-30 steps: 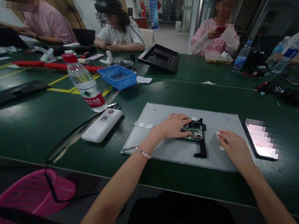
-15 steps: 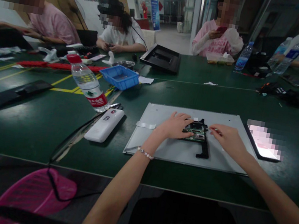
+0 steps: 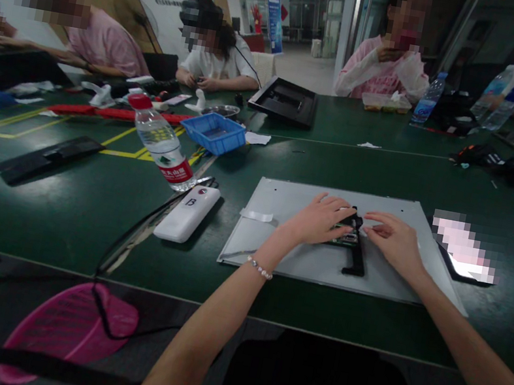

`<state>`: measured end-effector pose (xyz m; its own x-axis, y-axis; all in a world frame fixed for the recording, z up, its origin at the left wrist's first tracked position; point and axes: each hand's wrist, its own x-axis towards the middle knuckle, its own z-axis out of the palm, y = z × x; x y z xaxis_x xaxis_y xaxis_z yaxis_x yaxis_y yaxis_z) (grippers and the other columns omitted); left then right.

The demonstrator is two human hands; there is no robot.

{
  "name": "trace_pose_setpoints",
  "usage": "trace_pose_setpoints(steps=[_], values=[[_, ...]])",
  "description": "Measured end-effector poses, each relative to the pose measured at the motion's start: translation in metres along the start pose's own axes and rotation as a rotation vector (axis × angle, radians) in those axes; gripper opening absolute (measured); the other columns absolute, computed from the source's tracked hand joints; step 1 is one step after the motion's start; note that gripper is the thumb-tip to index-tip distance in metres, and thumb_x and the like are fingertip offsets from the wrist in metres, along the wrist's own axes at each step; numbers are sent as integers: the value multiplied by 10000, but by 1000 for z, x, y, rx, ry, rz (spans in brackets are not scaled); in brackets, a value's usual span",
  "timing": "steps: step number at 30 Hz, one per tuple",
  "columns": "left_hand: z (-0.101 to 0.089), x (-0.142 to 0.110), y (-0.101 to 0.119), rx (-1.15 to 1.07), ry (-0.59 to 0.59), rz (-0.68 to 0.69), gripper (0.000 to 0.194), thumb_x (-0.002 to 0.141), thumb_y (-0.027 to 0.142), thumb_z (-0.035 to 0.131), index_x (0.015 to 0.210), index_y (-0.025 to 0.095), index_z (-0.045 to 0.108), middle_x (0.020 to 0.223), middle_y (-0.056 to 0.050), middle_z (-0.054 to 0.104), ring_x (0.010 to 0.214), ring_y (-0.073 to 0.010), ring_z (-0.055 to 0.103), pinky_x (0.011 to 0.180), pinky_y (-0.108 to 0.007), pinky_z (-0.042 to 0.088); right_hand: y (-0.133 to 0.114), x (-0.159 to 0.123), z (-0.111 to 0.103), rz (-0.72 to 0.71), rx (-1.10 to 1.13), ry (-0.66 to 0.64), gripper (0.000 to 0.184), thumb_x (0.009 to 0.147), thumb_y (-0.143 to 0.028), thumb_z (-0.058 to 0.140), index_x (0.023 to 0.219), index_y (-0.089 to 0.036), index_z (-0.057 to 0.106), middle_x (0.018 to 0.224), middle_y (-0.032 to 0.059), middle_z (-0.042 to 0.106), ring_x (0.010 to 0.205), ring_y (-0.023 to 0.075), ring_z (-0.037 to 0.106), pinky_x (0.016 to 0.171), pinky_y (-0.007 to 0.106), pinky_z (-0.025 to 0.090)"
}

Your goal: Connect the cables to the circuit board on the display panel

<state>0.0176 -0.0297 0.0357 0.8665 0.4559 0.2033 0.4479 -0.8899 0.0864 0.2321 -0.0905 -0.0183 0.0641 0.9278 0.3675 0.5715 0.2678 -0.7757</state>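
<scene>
A green circuit board [image 3: 345,236] in a black plastic frame [image 3: 356,260] lies on a pale grey panel [image 3: 290,258]. My left hand [image 3: 324,221] rests over the board's left part with fingers stretched and spread, hiding much of it. Just off the frame's upper right side is my right hand [image 3: 394,243], its index finger and thumb apart. I cannot make out anything between them. A strip of clear tape [image 3: 257,216] sticks to the panel's left side.
Right of the panel lies a lit phone [image 3: 468,250]. To the left are a white power bank [image 3: 187,213], a water bottle [image 3: 165,150] and a blue tray [image 3: 214,133]. A black cable [image 3: 131,230] hangs over the table edge above a pink basket [image 3: 63,331]. Several people sit opposite.
My right hand's fingers have parted from a pinch near the frame's edge. The left hand's fingers have shifted right across the board, covering more of it. The view has swung slightly left.
</scene>
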Motion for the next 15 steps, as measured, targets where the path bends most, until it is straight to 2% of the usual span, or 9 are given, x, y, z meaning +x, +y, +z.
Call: trace_pose_setpoints(steps=[2,5,10,12,15], values=[[2,1,2,-64,7,41,418,948,381,377,1316,191,436,1323,-86,493,1228,-209,426,1049,-391,298,4,1,-2,44,26,-34,295,750,-346,641,997,-197,701,1179,92,625,800,204,665,749,369,563],[6,3,8,-169,-4,131,388,932,361,426,1276,195,490,1285,-82,531,1197,-190,460,1020,-366,346,8,1,-5,71,50,-54,244,759,-387,633,869,-192,729,1067,88,673,874,235,655,791,390,553],[17,5,14,-170,-46,214,342,884,304,521,1197,176,568,1262,-76,560,1192,-176,469,1053,-351,328,9,-1,-8,81,-17,-13,269,744,-425,645,830,-188,738,936,93,699,842,239,653,690,345,552],[18,5,13,-153,-51,215,339,889,297,514,1199,170,565,1275,-70,553,1201,-166,463,1064,-336,318,7,-1,-9,138,-16,7,285,734,-432,653,834,-178,735,858,91,710,778,234,659,652,341,546],[16,5,12,-145,-53,209,357,896,304,506,1215,151,552,1280,-79,549,1201,-162,465,1060,-319,322,5,-2,-10,286,164,14,342,702,-442,681,884,-154,711,800,92,714,730,232,673,586,318,544]])
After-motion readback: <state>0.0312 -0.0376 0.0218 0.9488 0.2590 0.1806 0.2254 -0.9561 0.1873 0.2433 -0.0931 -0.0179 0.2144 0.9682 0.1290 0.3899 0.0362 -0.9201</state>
